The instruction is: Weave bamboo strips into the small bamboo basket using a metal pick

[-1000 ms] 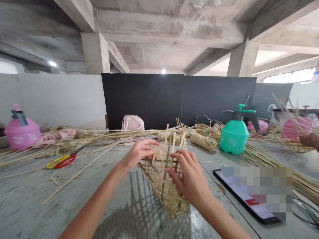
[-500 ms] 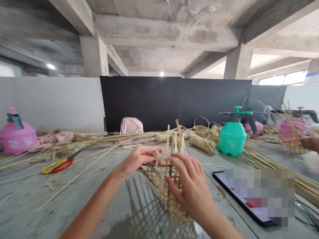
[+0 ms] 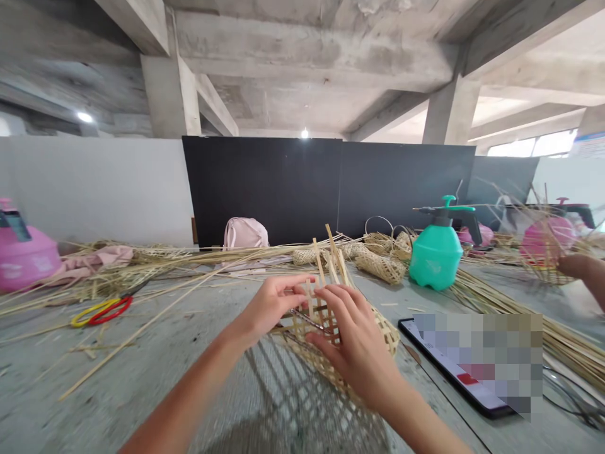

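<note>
A partly woven bamboo basket [image 3: 326, 372] with an open lattice stands tilted between my hands above the table, and loose upright strips [image 3: 336, 258] rise from its far side. My left hand [image 3: 271, 306] is closed, its thumb and fingers pinching the rim at the left, by a short upright strip. Curled over the near right side, my right hand [image 3: 357, 340] grips the weave; its fingertips lie near the same strips. A thin, dark, shiny rod-like piece [image 3: 309, 320] runs slantwise between the hands; I cannot tell what it is. My palm hides part of the weave.
Scissors with yellow and red handles [image 3: 101, 312] lie left. A phone [image 3: 454, 366], a green spray bottle [image 3: 435, 255] and bamboo strips [image 3: 510, 315] are at right. Woven pieces [image 3: 380, 265] lie behind. Another person's hand [image 3: 579, 261] holds weaving at far right.
The basket has turned and tilted, so its weave now shows to the right of my right hand. The upright strips lean more to the left. The whole view has shifted slightly.
</note>
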### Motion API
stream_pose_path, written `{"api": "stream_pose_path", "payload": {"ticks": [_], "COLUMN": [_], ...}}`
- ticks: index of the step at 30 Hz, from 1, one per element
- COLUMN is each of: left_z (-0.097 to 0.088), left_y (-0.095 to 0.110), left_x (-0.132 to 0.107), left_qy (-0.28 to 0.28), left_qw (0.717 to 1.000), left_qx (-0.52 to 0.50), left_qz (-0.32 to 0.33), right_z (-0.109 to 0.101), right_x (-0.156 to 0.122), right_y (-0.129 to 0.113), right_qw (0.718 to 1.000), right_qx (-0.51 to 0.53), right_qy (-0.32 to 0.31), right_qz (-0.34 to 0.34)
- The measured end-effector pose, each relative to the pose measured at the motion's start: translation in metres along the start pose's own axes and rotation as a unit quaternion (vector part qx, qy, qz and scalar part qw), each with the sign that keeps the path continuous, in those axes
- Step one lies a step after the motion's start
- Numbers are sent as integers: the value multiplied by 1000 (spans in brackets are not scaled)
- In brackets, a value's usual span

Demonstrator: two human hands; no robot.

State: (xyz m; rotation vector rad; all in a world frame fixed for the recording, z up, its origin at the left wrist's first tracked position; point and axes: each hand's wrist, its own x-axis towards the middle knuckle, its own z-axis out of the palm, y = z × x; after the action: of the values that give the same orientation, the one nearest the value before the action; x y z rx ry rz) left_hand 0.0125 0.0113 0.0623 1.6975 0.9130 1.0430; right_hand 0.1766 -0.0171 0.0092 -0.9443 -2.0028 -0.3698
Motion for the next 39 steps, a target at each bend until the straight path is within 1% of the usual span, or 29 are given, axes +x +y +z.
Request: {"api": "stream_pose_path", "payload": {"ticks": [3, 7, 8, 12, 13, 15, 16, 18, 19, 20, 23, 26, 30, 36, 39], "left_z": [0, 0, 0, -1, -2, -6, -8, -15, -19, -23, -32, -36, -35, -29, -29], "left_y": [-1, -2, -2, -2, -2, -3, -5, -10, -14, -19, -35, -49, -58, -56, -56], "left_x": [0, -1, -1, 2, 3, 3, 2, -2, -5, -9, -21, -33, -47, -54, -56], "left_qy": [5, 15, 8, -52, -55, -48, -44, -46, -54, -58, -27, -1, 18, 41, 41], "left_qw": [1000, 1000, 1000, 999, 998, 999, 999, 999, 999, 998, 999, 997, 993, 989, 988], "left_qx": [-11, 0, 6, 3, -4, -7, -4, 7, 9, 8, -27, -73, -105, -135, -139], "left_qz": [-3, -4, -2, 16, 19, 16, 12, -1, -6, -10, -26, -25, -49, -50, -49], "right_z": [2, 7, 9, 11, 10, 5, 2, -5, -7, -9, -10, -7, -4, 1, 2], "right_x": [1, 1, 1, 1, 1, 1, 0, -1, -1, -2, -2, 0, 2, 2, 1], "right_y": [2, -3, -5, -14, -13, -7, -1, 13, 21, 27, 36, 30, 20, 18, 17], "right_qw": [1000, 1000, 1000, 1000, 1000, 1000, 999, 996, 994, 992, 977, 968, 965, 970, 973], "right_qx": [26, 26, 22, -1, -5, -14, -18, -14, 8, 47, 165, 201, 206, 200, 202], "right_qy": [1, 8, 11, 16, 16, 24, 35, 53, 42, 14, -73, -98, -94, -62, -46], "right_qz": [2, 5, 7, 8, 6, 10, 22, 72, 98, 114, 113, 113, 130, 121, 106]}}
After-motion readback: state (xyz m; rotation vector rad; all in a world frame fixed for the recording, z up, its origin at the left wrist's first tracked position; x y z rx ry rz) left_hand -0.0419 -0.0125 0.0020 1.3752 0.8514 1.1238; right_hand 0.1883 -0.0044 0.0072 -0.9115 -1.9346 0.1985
